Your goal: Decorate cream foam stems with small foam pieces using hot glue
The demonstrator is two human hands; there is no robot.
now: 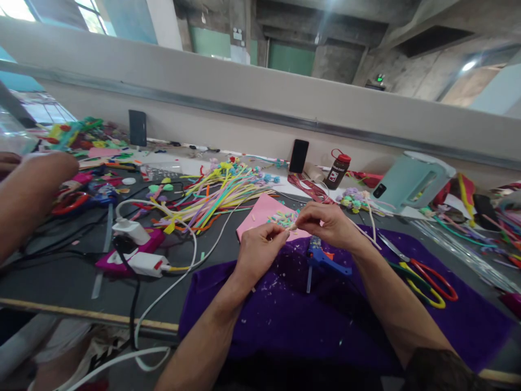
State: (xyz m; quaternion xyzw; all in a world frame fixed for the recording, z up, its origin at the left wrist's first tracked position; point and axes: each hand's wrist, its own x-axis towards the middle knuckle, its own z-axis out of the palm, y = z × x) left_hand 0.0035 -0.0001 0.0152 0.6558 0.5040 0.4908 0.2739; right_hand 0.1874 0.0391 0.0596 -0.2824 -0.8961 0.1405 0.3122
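My left hand (260, 250) and my right hand (329, 224) meet over a pink sheet (260, 210), fingertips pinched together. Between them is a small cream-coloured piece (292, 228), too small to make out fully. Just behind the fingers lies a pile of short pastel cut pieces (281, 218) on the sheet. Below my right hand a blue glue gun (328, 262) rests on a purple cloth (280, 315) sprinkled with pale bits. Right of my right forearm are red-handled scissors (435, 278) and a yellow-and-green-handled pair (423, 288).
Bundled coloured pipe cleaners (228, 193) lie at centre-left. A purple power strip (134, 252) with white plugs and trailing cables is left. Behind stand a phone (299, 156), a brown bottle (337, 171) and a mint kettle (411, 182). Another person's arm (32, 190) reaches in from the left.
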